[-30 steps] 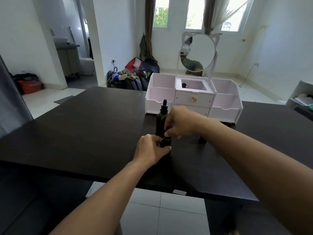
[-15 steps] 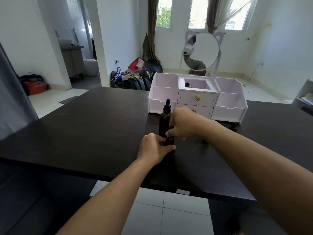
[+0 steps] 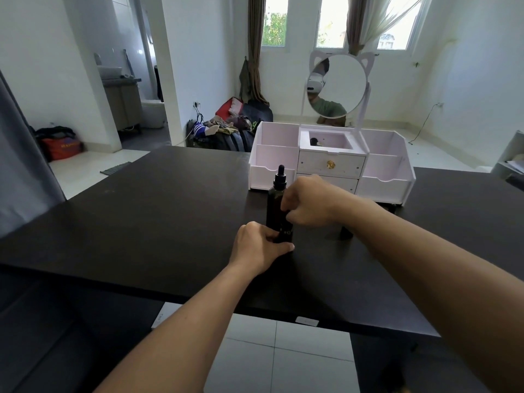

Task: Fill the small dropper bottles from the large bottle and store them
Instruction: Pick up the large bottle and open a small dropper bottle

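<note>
While one large bottle (image 3: 275,199) stands upright, two hands — left hand (image 3: 259,248), right hand (image 3: 307,204) — pinch one small bottle (image 3: 285,233).

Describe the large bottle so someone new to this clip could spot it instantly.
On the dark table, just in front of the white organizer with the cat-ear mirror, stands the large bottle. It is tall, dark, and topped by a black dropper cap, upright between both hands.

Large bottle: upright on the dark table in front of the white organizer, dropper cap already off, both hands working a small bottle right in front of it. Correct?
Not quite. The head view shows the large bottle with its dropper cap on, black bulb up. The rest holds: it stands upright on the dark table in front of the white organizer, and the left hand and right hand work a small bottle in front of it.
</note>
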Demonstrator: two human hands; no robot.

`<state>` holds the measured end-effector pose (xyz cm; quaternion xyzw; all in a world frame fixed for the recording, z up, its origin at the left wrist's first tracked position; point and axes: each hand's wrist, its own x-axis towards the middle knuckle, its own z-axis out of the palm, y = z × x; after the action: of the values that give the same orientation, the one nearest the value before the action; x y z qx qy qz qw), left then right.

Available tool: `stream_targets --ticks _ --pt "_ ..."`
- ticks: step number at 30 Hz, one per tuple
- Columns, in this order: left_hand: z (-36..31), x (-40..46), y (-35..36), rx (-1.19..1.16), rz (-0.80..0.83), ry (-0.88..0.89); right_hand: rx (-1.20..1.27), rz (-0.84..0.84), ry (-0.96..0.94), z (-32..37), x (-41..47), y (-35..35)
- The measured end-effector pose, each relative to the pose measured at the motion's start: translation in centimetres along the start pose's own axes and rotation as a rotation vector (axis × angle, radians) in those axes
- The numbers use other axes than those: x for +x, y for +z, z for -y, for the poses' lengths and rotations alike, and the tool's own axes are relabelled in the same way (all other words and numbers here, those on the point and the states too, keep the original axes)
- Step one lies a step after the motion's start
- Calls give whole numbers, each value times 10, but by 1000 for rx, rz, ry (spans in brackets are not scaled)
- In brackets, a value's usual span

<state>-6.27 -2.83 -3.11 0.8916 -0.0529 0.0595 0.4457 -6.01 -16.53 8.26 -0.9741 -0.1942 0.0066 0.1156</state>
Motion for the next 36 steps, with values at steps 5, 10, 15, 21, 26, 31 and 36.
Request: stream_targets --ticks 5,10,15,21,26,31,36 --pt "1 0 0 -18 17 -23 -82 22 5 1 2 6" --pt "0 0 -1 -13 20 -22 -38 107 -44 3 -2 0" --pt "1 0 -2 -14 21 -23 -16 13 -15 4 3 2" --pt "1 0 -3 -10 26 -11 -48 49 -47 3 4 7" --pt "2 0 -3 -15 24 -10 36 44 -60 2 4 2" --pt "2 1 -2 9 31 -4 -81 -30 -50 2 8 9" --pt "4 2 -2 15 19 -4 -40 15 -65 2 8 7"
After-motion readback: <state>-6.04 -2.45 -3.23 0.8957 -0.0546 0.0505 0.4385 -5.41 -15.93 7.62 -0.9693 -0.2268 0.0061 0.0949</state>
